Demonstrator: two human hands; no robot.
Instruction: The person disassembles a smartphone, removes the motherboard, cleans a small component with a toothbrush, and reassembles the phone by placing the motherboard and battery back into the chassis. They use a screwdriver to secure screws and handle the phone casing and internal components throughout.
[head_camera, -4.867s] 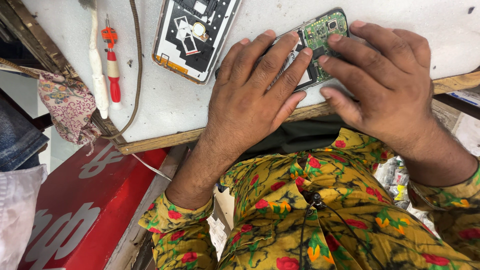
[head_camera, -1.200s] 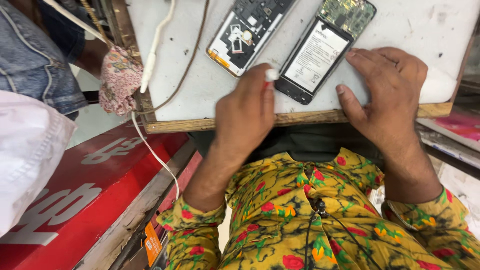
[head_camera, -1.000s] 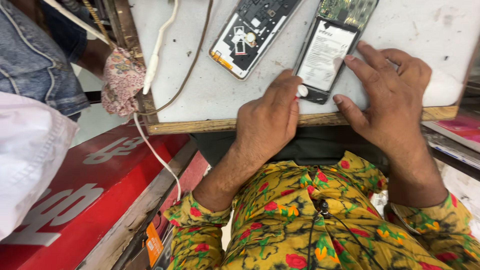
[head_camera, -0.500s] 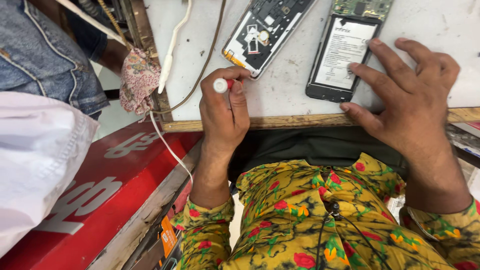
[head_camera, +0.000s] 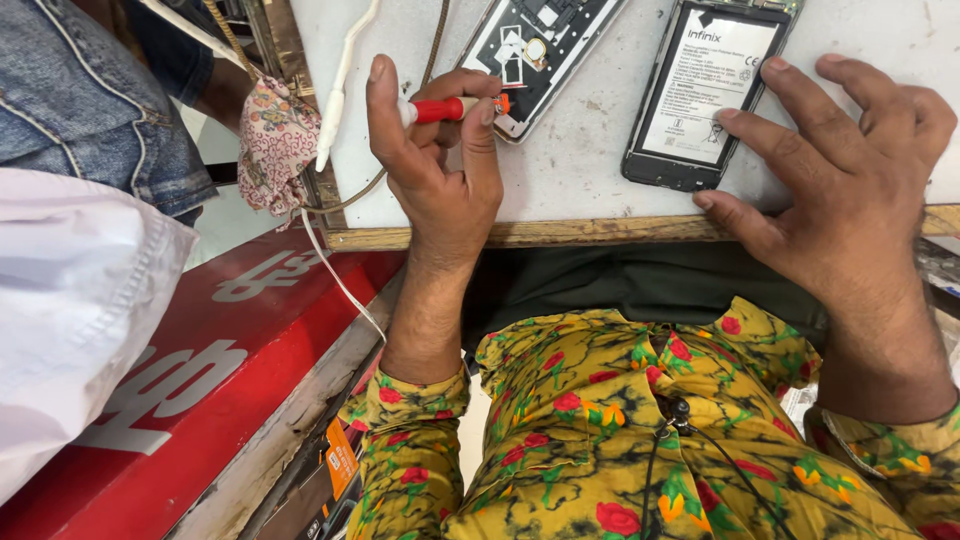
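Note:
My left hand (head_camera: 440, 170) grips a small screwdriver (head_camera: 455, 107) with a red and white handle, held sideways near the table's front edge. Its tip end points toward an opened phone back frame (head_camera: 535, 50) lying just above it. My right hand (head_camera: 850, 180) rests flat on the white table (head_camera: 590, 170) with fingers spread, fingertips touching the lower right edge of an open phone (head_camera: 705, 95) whose white-labelled battery faces up.
A white cable (head_camera: 340, 90) and a brown cord (head_camera: 432, 60) lie along the table's left side beside a flowered cloth (head_camera: 275, 145). A person in denim (head_camera: 90, 100) and white (head_camera: 70, 300) stands at the left. A red board (head_camera: 230, 350) lies below the table.
My left hand left the phone, moved left and picked up the red and white screwdriver. My right hand stayed by the battery phone, fingers now spread.

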